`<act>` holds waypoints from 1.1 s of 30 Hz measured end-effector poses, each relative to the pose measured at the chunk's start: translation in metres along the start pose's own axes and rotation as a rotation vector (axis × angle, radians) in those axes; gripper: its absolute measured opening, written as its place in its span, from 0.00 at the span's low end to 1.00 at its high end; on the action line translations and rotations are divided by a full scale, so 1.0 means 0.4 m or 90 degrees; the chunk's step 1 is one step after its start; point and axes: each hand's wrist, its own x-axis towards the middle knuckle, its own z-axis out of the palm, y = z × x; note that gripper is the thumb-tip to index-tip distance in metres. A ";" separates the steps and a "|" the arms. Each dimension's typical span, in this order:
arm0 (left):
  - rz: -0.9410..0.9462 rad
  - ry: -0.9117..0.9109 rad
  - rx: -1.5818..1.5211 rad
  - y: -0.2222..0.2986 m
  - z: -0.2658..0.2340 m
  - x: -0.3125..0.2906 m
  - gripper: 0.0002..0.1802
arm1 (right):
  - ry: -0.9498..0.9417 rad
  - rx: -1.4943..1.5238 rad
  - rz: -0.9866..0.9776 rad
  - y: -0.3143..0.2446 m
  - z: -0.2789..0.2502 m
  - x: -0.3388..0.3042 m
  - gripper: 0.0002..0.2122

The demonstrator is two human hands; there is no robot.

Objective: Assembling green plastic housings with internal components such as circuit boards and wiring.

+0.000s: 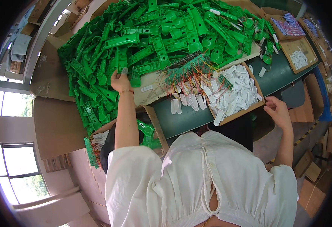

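Observation:
My left hand (120, 82) reaches into the edge of a large heap of green plastic housings (151, 41). Its fingers are closed at the lower end of one green housing (121, 58); a pale, greyish bit shows at a fingertip. My right hand (278, 111) is beside the right corner of a shallow cardboard tray (238, 116), fingers loosely bent and apart, nothing seen in them. White plastic pieces (236, 90) fill the tray. Left of it lie green circuit boards (188, 70) with red and yellow wires, above several white pieces (190, 101) on the dark green table (179, 123).
A cardboard box (156, 130) holding green housings stands below the table edge, near my left forearm. More wired boards (92, 151) lie farther left. At the far right are a tray of small white parts (298, 59) and a box of purple-blue items (288, 27).

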 end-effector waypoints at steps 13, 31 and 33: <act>-0.297 -0.503 -0.469 0.238 -0.179 -0.411 0.10 | -0.168 0.538 -0.332 -0.283 0.214 0.055 0.27; -0.496 -0.765 -0.554 0.253 -0.085 -0.628 0.21 | 0.110 0.054 -0.772 -0.278 0.307 -0.045 0.19; -0.528 -0.729 -0.468 0.261 -0.084 -0.624 0.29 | 0.115 0.114 -0.666 -0.254 0.260 -0.040 0.19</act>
